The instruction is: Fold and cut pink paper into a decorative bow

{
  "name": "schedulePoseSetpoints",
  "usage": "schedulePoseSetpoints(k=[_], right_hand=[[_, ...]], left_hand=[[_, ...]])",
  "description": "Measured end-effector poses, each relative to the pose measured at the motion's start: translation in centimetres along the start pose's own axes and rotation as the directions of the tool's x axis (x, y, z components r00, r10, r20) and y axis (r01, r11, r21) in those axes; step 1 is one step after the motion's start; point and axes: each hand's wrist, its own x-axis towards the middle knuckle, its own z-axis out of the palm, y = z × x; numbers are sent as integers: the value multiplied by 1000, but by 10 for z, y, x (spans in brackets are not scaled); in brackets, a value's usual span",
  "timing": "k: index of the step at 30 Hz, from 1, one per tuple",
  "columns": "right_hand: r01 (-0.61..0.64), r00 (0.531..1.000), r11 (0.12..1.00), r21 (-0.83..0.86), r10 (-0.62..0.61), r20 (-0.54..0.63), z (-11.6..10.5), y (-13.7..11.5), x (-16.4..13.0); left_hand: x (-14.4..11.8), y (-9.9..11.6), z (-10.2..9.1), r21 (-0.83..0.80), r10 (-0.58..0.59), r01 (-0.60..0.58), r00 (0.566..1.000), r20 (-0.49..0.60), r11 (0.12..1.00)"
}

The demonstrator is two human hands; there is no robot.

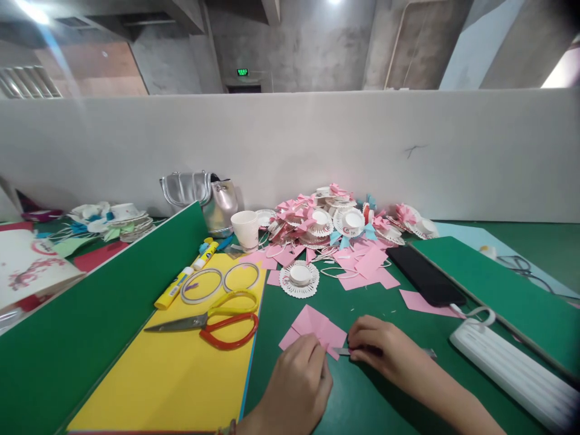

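A folded pink paper piece (317,329) lies on the green table (389,399) near the front edge. My left hand (299,380) pinches its near corner with closed fingers. My right hand (385,350) is closed around a thin metal tool (430,353) whose tip touches the pink paper's right side. Just beyond lies a white pleated paper cup disc (299,278) and loose pink paper squares (369,266).
Scissors (212,323), two tape rings (217,281) and glue sticks (181,284) rest on yellow paper (172,374). A heap of pink-and-white paper crafts (335,220), a white cup (246,229), a silver bag (199,193), a black phone (426,275) and a white power bank (512,368) surround them. Green dividers stand left and right.
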Motion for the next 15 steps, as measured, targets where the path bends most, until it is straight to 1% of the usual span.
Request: schedulePoseSetpoints(k=[3,5,9,15], right_hand=[[5,1000,1000,-20,-6,-24,-5,1,-1],[14,1000,1000,-5,-14,-21,-6,0,-1],[11,1000,1000,13,-11,2,0,-6,-1],[-24,1000,999,-35,23,-20,8,-9,0]], left_hand=[[0,0,-1,15,20,-20,1000,-7,1000],[1,1,-2,13,31,-31,999,-8,999],[1,1,-2,17,54,-54,998,-10,998],[-2,3,-1,11,95,-95,995,31,995]])
